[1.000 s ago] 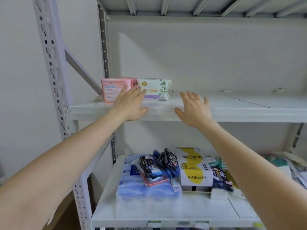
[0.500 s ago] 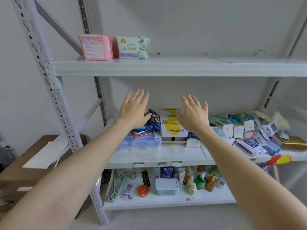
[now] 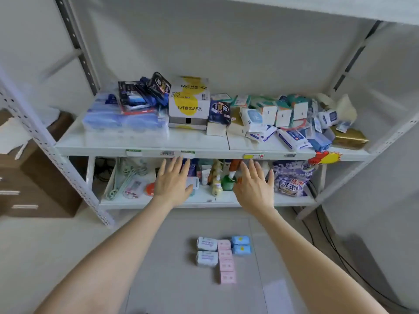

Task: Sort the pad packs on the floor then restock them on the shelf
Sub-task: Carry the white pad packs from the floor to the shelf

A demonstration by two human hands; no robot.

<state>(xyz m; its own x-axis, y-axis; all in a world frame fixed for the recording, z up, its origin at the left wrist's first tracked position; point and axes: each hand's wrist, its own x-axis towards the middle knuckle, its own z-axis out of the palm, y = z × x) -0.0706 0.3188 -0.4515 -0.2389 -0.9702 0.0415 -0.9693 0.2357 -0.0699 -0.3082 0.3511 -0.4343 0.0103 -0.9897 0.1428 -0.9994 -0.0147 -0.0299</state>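
Pad packs lie sorted in three columns on the grey floor below the shelf: two pale lavender packs (image 3: pixel 206 251) on the left, several pink packs (image 3: pixel 226 261) in the middle, two blue packs (image 3: pixel 241 244) on the right. My left hand (image 3: pixel 174 183) and my right hand (image 3: pixel 255 186) are stretched out in front of the bottom shelf level, fingers straight and spread, holding nothing. Both hands hover well above the packs. The top shelf with the earlier packs is out of view.
The white metal shelf (image 3: pixel 145 147) carries tissue packs, a yellow-and-white box (image 3: pixel 189 102) and wet wipes on its middle level. Bottles and a detergent bag (image 3: pixel 291 180) stand on the bottom level. A brown drawer cabinet (image 3: pixel 34 177) is at left; black cables (image 3: pixel 326 241) trail at right.
My view has tilted down from the top shelf to the floor. Both empty hands dropped from the top shelf edge to the bottom level, and the sorted packs came into view.
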